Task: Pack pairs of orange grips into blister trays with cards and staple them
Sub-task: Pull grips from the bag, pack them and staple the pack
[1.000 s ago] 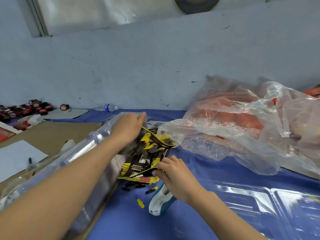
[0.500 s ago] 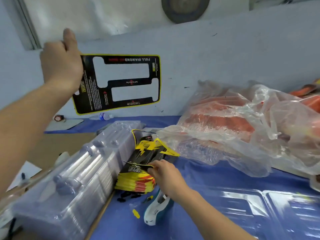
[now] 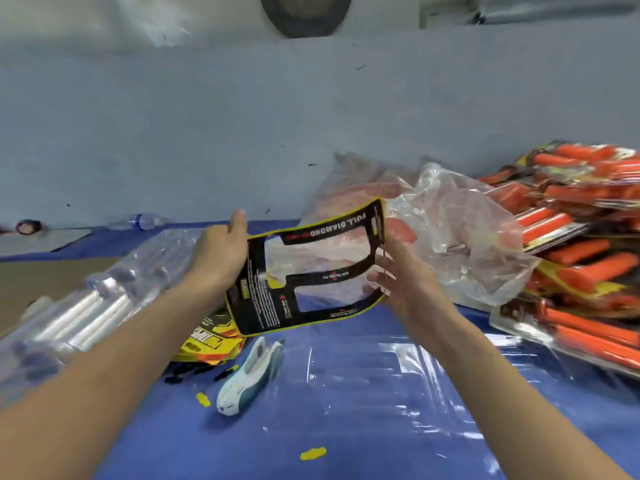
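A black card [image 3: 266, 306] with yellow edge and two cut-out windows hangs in the air above the table. My left hand [image 3: 218, 258] grips its left edge. My right hand [image 3: 405, 282] touches the card's right edge with fingers spread. Under the card lies a clear blister tray [image 3: 381, 386] on the blue cloth. A white and teal stapler [image 3: 247, 379] lies left of the tray. A stack of yellow and black cards [image 3: 207, 341] sits beside it. Orange grips show through a clear plastic bag [image 3: 460, 230] behind the card.
A tall stack of clear blister trays [image 3: 86, 306] lies at the left. Finished orange packs [image 3: 581, 244] pile up at the right. Yellow and black card scraps [image 3: 312, 453] dot the blue cloth. A water bottle [image 3: 142, 221] lies by the wall.
My left hand has brought the card down from high at the left to the middle. My right hand left the card stack and rose to the card's right edge. The view swung right.
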A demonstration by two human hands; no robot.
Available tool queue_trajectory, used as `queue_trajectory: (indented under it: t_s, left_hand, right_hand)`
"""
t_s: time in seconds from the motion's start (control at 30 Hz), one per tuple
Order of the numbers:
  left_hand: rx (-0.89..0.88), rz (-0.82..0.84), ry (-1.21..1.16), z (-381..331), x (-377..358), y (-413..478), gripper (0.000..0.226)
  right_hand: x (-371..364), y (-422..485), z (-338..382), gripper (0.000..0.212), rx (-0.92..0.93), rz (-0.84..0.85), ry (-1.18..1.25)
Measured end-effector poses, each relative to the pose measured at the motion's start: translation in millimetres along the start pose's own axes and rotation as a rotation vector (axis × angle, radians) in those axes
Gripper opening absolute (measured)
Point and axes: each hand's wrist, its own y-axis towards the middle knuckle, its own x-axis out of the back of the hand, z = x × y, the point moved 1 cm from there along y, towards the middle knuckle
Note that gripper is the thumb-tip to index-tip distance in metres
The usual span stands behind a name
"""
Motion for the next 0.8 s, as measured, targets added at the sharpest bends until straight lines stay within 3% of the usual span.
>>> queue_trajectory:
  t_s: [0.13,0.23,0.33,0.43,0.63,0.8]
  left_hand:
    - [-0.013,0.178,0.196,33,-48,-20,0.057]
    - [-0.036,0.289,0.352,55,-76,-36,0.059]
    - [-0.048,0.307,0.439,72,-95,-47,0.057]
    - [-0.040,0.280,0.489,81,-102,-50,0.057]
    - [-0.050,0.242,0.524,83,-105,-60,0.054]
    - [-0.320,0.175,0.453,64,-88,-81,0.032]
  right_hand:
    - [55,-27,4,0.016,0.082,-0.046,-0.458]
    - [89,-43,-3,0.019,0.138,-0.186,-0.858]
    - [108,-58,-20,0.025,0.231,-0.255,-1.216]
    - [112,-70,-38,0.028,0.287,-0.180,-1.542]
    - [118,-87,-59,0.010,0.396,-0.140,-1.671]
    - [118,-88,-60,0.005,0.440,-0.169,-1.676]
